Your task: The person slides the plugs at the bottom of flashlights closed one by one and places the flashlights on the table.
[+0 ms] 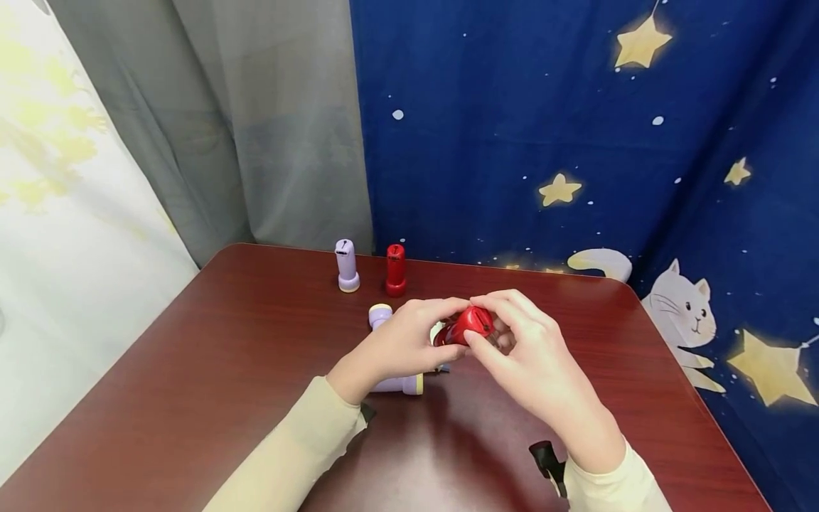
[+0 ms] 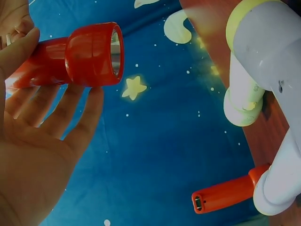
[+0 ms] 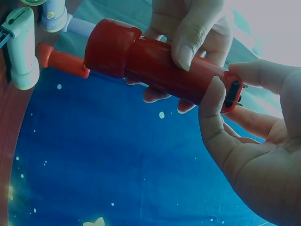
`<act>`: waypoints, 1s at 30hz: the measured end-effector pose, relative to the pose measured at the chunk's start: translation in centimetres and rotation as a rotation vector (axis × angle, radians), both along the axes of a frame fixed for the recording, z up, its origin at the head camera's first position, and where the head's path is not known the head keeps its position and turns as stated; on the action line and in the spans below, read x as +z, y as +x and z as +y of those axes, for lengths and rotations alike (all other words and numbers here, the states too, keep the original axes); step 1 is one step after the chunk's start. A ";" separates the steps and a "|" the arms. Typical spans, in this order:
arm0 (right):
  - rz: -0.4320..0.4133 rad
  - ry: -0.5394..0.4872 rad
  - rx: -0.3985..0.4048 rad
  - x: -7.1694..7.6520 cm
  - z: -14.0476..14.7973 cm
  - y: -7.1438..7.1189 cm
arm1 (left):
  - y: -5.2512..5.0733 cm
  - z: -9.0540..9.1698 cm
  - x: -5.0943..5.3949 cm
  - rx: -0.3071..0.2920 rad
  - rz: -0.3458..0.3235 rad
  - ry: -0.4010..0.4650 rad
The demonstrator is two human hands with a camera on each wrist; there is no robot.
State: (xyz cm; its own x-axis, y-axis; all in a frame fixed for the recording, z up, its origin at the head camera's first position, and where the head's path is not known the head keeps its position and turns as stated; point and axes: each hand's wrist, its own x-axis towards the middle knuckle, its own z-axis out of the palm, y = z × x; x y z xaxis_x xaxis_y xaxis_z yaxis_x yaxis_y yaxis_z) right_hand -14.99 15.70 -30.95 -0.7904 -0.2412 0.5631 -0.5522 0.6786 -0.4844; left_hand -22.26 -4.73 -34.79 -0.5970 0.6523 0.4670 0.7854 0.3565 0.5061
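A red flashlight is held between both hands above the table. My left hand grips its body, thumb on one side and fingers on the other. At the tail end, my right hand pinches with thumb and fingers. Metal prongs stick out of the tail in the right wrist view. The wide lamp head faces away from the palm in the left wrist view. Below my left hand lie pale purple flashlights, one with its head showing and one nearer, both partly hidden by the hand and wrist.
A pale purple flashlight and another red flashlight stand upright near the back edge of the dark red-brown table. Behind the table hang a grey curtain and a blue star-patterned curtain.
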 end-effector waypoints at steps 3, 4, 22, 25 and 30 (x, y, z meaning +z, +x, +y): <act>0.012 0.003 0.008 0.0 0.0 0.0 | 0.1 -0.1 0.0 -0.006 -0.020 0.007; 0.015 0.003 0.012 0.1 0.0 0.0 | 0.1 -0.1 0.1 -0.009 -0.021 0.008; -0.019 0.026 0.039 0.3 0.4 0.0 | -0.1 -0.6 0.3 -0.114 -0.118 0.018; -0.024 0.024 0.044 0.3 0.5 0.0 | -0.2 -0.5 0.2 -0.102 -0.117 0.051; -0.082 -0.010 0.048 0.3 0.5 0.0 | -0.2 -0.1 -0.1 -0.070 -0.117 0.116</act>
